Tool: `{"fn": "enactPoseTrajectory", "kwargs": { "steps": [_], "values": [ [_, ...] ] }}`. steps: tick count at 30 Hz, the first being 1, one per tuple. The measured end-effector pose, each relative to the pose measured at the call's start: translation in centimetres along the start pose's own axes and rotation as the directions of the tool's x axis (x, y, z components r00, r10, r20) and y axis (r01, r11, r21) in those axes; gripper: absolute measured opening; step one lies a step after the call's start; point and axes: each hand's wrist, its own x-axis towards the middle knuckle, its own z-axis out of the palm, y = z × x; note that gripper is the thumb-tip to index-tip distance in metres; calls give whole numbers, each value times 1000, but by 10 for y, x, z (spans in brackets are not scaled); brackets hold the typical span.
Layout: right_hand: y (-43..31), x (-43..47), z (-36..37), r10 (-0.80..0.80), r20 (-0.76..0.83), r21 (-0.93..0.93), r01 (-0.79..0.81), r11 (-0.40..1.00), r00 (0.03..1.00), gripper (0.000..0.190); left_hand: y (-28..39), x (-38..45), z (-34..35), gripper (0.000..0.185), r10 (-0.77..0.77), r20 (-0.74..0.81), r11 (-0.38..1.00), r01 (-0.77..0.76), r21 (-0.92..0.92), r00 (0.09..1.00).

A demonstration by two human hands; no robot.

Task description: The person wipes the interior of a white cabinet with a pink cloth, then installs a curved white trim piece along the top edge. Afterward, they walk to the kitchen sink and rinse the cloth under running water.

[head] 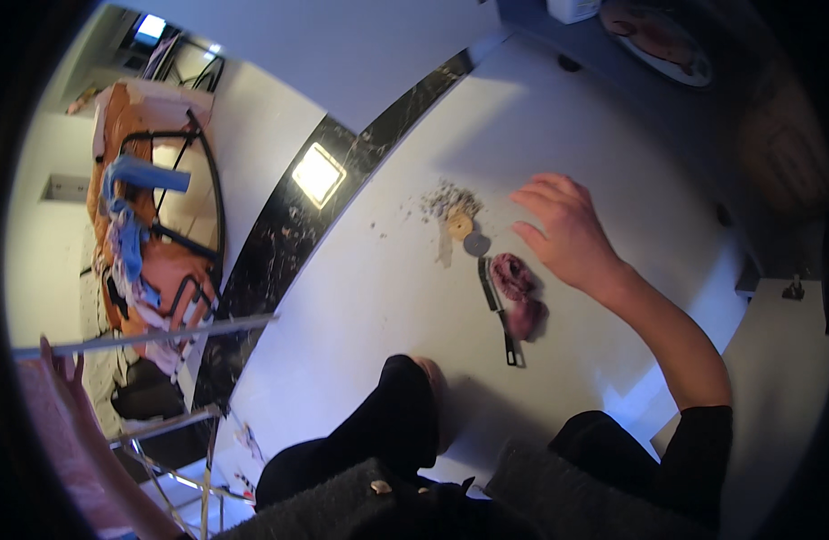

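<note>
My right hand (563, 226) hovers over the pale floor (401, 290), fingers apart and nothing in it. To its left lie a heap of small grey debris (451, 199), a yellowish disc (460, 226) and a grey disc (477, 244). Below the discs is a slim black-handled tool (496, 304); whether it is a knife or a brush I cannot tell. A crumpled dark-pink cloth (512, 277) rests beside it, with a smoother pink piece (526, 318) below. At the far left, my left hand (67, 374) has its fingers around a grey bar (171, 335).
A metal-tube frame (168, 432) stands at the lower left. Beyond the black marble strip (272, 229), with a lit square (318, 175) on it, sits a brown seat (164, 263) bearing clothes. A grey surface at the upper right holds a plate (657, 44) and white container (574, 9).
</note>
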Motion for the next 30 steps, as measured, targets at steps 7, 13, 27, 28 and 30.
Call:
{"fn": "enactPoseTrajectory", "kwargs": {
  "steps": [7,13,27,28,30],
  "values": [
    [-3,0,-19,-7,-2,-42,7,999,1000,32,-17,-6,43,65,-227,75,969,234,-86,971],
    [-27,11,-65,56,-47,30,-55,998,997,30,-16,-73,141,71,-507,178,800,537,-267,843],
    [-65,11,-99,219,68,370,-228,901,973,35,-143,-162,270,79,-717,583,291,925,-246,381],
    [-63,11,-104,214,90,366,-232,901,973,39,-149,-167,282,80,-734,568,275,928,-253,372],
    [-58,8,-110,69,104,215,-91,972,992,43,-153,-178,308,79,-743,548,316,923,-217,384]
  ]
}}
